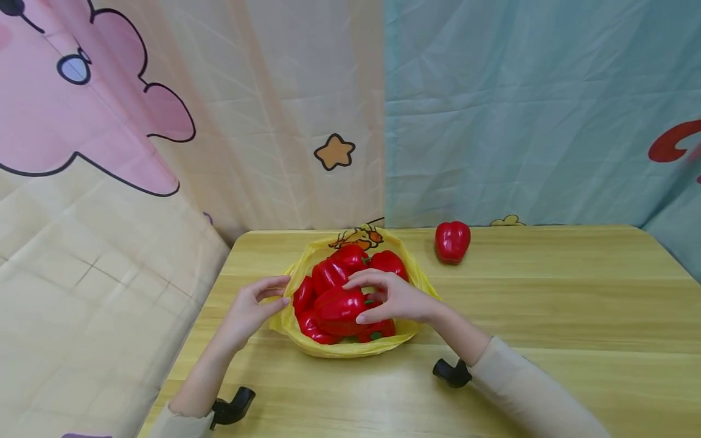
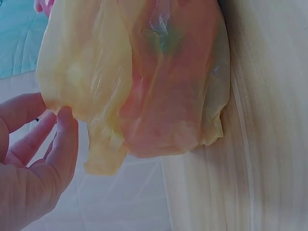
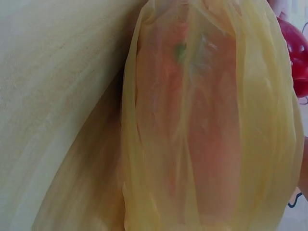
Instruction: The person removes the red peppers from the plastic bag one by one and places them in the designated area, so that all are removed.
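Observation:
A yellow plastic bag (image 1: 350,350) stands with its mouth spread wide and several red bell peppers (image 1: 328,275) inside. My left hand (image 1: 252,307) pinches the left rim of the bag between thumb and fingers; in the left wrist view the fingertips (image 2: 65,115) are right at the edge of the film. Over the mouth of the bag, my right hand (image 1: 397,298) holds a red bell pepper (image 1: 341,310) at its stem end, thumb below and fingers above. In the right wrist view this pepper (image 3: 294,55) shows past the bag's rim, most of it hidden.
Another red bell pepper (image 1: 453,242) stands on the wooden table (image 1: 547,304) near its back edge, right of the bag. Patterned curtains (image 1: 493,109) hang behind and at the left. Black wrist mounts (image 1: 232,406) sit by both sleeves.

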Motion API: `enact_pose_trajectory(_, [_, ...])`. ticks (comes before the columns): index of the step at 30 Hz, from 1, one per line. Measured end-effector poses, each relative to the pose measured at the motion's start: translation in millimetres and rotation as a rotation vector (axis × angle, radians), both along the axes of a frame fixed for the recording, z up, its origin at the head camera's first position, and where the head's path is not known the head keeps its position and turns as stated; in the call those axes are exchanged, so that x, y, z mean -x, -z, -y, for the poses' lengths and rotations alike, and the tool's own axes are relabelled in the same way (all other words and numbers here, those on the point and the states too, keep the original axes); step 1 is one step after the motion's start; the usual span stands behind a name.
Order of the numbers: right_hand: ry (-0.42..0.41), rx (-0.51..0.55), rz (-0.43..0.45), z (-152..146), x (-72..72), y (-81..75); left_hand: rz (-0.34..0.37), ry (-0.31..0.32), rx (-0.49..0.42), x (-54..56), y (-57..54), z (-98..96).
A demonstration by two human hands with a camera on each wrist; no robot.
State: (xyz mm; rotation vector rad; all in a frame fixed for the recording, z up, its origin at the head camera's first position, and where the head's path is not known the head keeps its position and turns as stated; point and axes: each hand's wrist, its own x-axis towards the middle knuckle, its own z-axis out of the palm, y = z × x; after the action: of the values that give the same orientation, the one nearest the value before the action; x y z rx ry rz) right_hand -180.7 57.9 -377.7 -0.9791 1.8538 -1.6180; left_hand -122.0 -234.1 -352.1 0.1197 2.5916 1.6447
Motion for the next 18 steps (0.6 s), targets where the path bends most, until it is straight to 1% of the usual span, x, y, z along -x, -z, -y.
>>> enact_pose_trajectory(11, [0.01,0.009,0.026,3.5,0.5,3.1,-0.024,0.002,-0.019,0.7,2.5,-0.5])
enact_pose_trajectory(18, [0.012,0.017,0.024,5.6,-1.5,2.1,-0.023,0.006,-0.016,-1.0,3.3,2.0])
